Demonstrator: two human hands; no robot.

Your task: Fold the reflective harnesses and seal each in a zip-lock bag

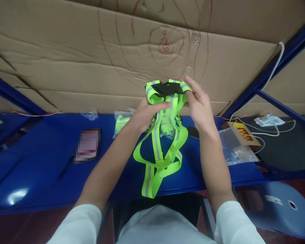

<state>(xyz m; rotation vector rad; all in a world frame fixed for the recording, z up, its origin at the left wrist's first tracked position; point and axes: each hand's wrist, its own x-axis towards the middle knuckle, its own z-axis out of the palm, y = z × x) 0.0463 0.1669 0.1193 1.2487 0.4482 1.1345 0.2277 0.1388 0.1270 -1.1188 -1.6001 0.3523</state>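
Held up over the blue table is a neon-yellow reflective vest made of straps with grey stripes. Its lower straps hang in loose loops down to the table's front edge. My left hand is closed on the upper left straps, thumb lying across the front. At the upper right corner my right hand pinches a strap, with the index finger stretched out. Between both hands runs a black piece at the top of the vest; what it is exactly I cannot make out.
Behind the vest lies a bagged neon item. A phone rests on the blue table at left. To the right are a clear plastic bag, an open cardboard box and a white power strip. A cardboard wall stands behind.
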